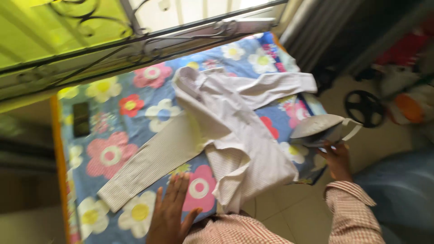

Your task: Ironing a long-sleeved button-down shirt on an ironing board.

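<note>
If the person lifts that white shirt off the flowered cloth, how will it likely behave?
The white shirt already lies rumpled and folded over itself, so it will probably sag and drape, not hold shape. Its long sleeve stretches toward the left hand, so it may trail. It looks thin, likely light. The right hand is at the iron.

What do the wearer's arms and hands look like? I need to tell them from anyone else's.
Both hands, left hand and right hand, are bare, with no gloves. Both arms wear long sleeves in a fine red-and-white check, with a buttoned-style cuff at the right wrist.
</note>
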